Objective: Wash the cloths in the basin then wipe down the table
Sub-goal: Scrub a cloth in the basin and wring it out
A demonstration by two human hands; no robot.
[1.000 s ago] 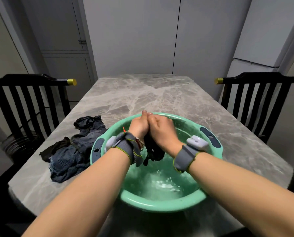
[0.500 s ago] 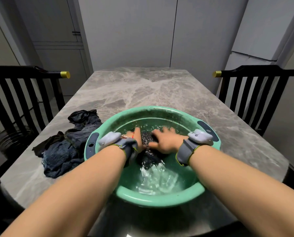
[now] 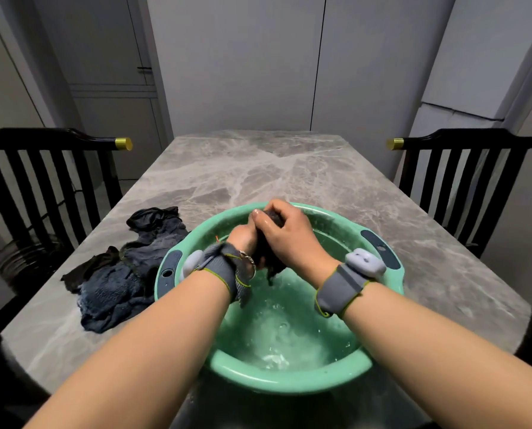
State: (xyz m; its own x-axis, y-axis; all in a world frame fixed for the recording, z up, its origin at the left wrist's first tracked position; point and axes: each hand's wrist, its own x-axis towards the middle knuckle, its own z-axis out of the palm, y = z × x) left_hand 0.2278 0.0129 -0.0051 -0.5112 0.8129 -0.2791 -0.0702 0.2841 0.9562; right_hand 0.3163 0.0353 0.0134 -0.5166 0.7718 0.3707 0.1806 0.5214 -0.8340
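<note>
A sodden black cloth (image 3: pixel 272 267) is being held up above the water, bunched into a tight wad between both hands, over the far half of the basin. The left hand (image 3: pixel 243 238) is curled round it in a fist; the right hand (image 3: pixel 289 236) is wrapped over its upper end, fingers folded down. Only a limp, dripping tail is seen below the hands and a dark scrap at the top; the rest is covered by the fingers. A grey fabric wristband with a pale plastic module is worn on each wrist, the left band (image 3: pixel 224 270) and the right band (image 3: pixel 342 286).

Beneath, a round mint-green plastic basin (image 3: pixel 289 387) with dark inset grips is set on the near end of the table. Cloudy, ruffled water (image 3: pixel 283 332) is held in it; whether anything lies under the surface cannot be told.

Just left of the basin, touching its rim, a crumpled heap of dark blue and black cloths (image 3: pixel 119 283) is piled; how many there are cannot be made out.

The grey veined marble table (image 3: pixel 258 171) is stretched away toward pale cabinet doors. A black slatted chair with a brass tip is stood at each side, one left (image 3: pixel 42 181) and one right (image 3: pixel 462 178), both cut off by the frame.
</note>
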